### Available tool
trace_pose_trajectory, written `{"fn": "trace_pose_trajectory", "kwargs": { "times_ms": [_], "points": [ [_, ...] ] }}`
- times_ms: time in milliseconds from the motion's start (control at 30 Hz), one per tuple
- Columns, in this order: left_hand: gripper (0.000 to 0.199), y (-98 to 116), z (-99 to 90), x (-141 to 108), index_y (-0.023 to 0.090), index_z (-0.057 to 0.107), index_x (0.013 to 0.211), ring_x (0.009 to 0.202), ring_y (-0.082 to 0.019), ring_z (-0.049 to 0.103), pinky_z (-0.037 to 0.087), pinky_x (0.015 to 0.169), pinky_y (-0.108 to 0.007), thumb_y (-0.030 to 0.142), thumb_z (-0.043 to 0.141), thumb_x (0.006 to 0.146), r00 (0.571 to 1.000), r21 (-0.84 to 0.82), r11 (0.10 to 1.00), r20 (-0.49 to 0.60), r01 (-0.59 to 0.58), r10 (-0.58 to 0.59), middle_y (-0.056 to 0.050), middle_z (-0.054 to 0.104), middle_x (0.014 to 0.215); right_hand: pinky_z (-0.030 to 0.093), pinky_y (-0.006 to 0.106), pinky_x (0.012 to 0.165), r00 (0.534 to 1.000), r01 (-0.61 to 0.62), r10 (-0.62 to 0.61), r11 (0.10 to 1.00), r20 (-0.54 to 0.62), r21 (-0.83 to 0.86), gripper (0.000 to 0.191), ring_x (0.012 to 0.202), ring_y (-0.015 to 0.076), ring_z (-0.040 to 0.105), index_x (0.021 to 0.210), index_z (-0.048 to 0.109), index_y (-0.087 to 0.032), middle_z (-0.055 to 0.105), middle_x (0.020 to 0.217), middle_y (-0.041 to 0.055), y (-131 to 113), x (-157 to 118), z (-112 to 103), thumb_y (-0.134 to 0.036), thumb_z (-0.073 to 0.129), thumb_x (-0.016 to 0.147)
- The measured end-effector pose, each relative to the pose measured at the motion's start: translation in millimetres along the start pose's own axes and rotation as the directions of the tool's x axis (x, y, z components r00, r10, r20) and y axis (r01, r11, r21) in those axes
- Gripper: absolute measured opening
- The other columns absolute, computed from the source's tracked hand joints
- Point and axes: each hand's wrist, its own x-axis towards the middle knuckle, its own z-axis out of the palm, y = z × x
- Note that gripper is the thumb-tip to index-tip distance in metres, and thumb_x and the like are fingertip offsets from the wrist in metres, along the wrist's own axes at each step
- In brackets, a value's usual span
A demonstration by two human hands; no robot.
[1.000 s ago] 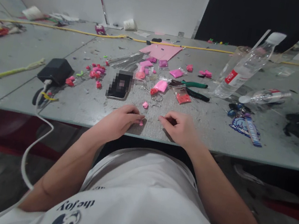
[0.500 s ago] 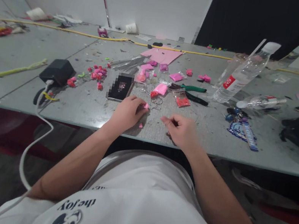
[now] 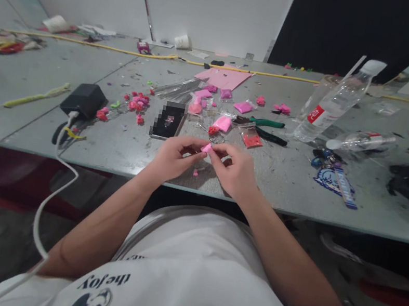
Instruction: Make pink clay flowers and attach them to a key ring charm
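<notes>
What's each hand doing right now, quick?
Left hand: closed, fingertips pinching the small pink piece.
Right hand: closed, thumb and finger on the same piece.

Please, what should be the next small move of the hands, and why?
Perhaps turn the small irregular pink lump slightly, since the left hand and the right hand both pinch it, while the smaller pink bit lies apart on the grey table.

A black power adapter (image 3: pixel 84 100) sits left on the tabletop (image 3: pixel 110 149), its white cable (image 3: pixel 38 218) dropping over the front edge. Toward the right, a capped bottle (image 3: pixel 328 114) stands near a lying bottle (image 3: pixel 366 143); a yellow cord (image 3: pixel 266 74) runs along the far edge.
</notes>
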Motion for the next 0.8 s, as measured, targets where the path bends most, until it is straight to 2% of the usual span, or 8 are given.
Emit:
{"fn": "trace_pose_trajectory", "kwargs": {
  "times_ms": [167, 300, 433, 533, 633, 733, 800],
  "points": [
    [0.034, 3.3, -0.2, -0.2, 0.018, 0.084, 0.114, 0.095, -0.023, 0.077, 0.061, 0.082, -0.032, 0.044, 0.079, 0.094, 0.995, -0.008, 0.997, 0.064, -0.075, 0.075, -0.011, 0.084, 0.109, 0.051, 0.031, 0.068, 0.999, 0.009, -0.009, 1.000, 0.045, -0.016, 0.013, 0.075, 0.0180, 0.067, 0.093, 0.072, -0.021, 0.077, 0.087, 0.0050, 9.3, -3.2, 0.2, -0.033, 0.066, 0.096],
    [0.032, 5.7, -0.5, -2.0, 0.016, 0.082, 0.107, 0.077, -0.018, 0.073, 0.060, 0.068, -0.028, 0.046, 0.079, 0.094, 0.992, -0.057, 0.997, 0.111, -0.047, 0.053, -0.010, 0.081, 0.097, 0.043, 0.031, 0.067, 0.993, 0.017, -0.009, 0.998, 0.118, -0.067, 0.014, 0.068, 0.0158, 0.058, 0.089, 0.062, -0.022, 0.070, 0.082, 0.0024, 10.4, -5.0, -0.4, -0.033, 0.061, 0.097],
    [0.030, 5.6, 0.1, -3.3, 0.016, 0.079, 0.102, 0.070, -0.014, 0.068, 0.057, 0.063, -0.025, 0.046, 0.077, 0.095, 0.997, -0.047, 0.999, 0.079, -0.009, 0.012, -0.006, 0.077, 0.088, 0.037, 0.033, 0.065, 0.997, -0.027, 0.035, 0.994, 0.076, -0.108, 0.023, 0.064, 0.0162, 0.051, 0.082, 0.052, -0.024, 0.060, 0.069, -0.0002, 9.4, -4.1, -2.6, -0.035, 0.048, 0.102],
    [0.031, 6.3, 0.8, -2.1, 0.017, 0.080, 0.102, 0.077, -0.016, 0.069, 0.057, 0.070, -0.027, 0.047, 0.076, 0.097, 1.000, 0.039, 0.999, -0.003, 0.012, -0.012, -0.006, 0.079, 0.090, 0.037, 0.034, 0.065, 0.997, -0.073, 0.075, 0.992, 0.009, -0.106, 0.033, 0.063, 0.0169, 0.052, 0.080, 0.052, -0.024, 0.058, 0.067, 0.0001, 12.2, -2.7, -4.4, -0.043, 0.045, 0.106],
    [0.030, 4.6, 1.6, 1.3, 0.017, 0.082, 0.108, 0.086, -0.019, 0.072, 0.057, 0.077, -0.030, 0.045, 0.073, 0.099, 0.998, 0.164, 0.986, -0.054, 0.034, -0.026, -0.008, 0.081, 0.097, 0.046, 0.034, 0.068, 0.994, -0.112, 0.112, 0.993, -0.003, -0.045, 0.026, 0.070, 0.0188, 0.062, 0.091, 0.063, -0.023, 0.069, 0.078, 0.0037, 17.3, -2.5, -5.0, -0.043, 0.053, 0.104],
    [0.029, -3.0, 2.2, 6.0, 0.017, 0.084, 0.113, 0.088, -0.021, 0.071, 0.056, 0.081, -0.034, 0.039, 0.071, 0.099, 0.999, 0.322, 0.947, -0.044, 0.007, 0.007, -0.011, 0.079, 0.102, 0.052, 0.034, 0.071, 0.991, -0.130, 0.130, 0.991, 0.023, 0.024, 0.018, 0.077, 0.0202, 0.070, 0.100, 0.070, -0.022, 0.077, 0.089, 0.0060, 20.3, -3.5, -4.5, -0.038, 0.063, 0.099],
    [0.029, -9.5, 2.7, 8.2, 0.016, 0.084, 0.118, 0.085, -0.021, 0.070, 0.056, 0.082, -0.037, 0.032, 0.070, 0.098, 1.000, 0.416, 0.909, -0.005, -0.007, 0.010, -0.012, 0.078, 0.102, 0.054, 0.033, 0.072, 0.992, -0.123, 0.121, 0.992, 0.040, 0.032, 0.015, 0.078, 0.0203, 0.073, 0.097, 0.072, -0.021, 0.079, 0.089, 0.0061, 19.5, -4.4, -4.2, -0.036, 0.068, 0.096]
  ]
}}
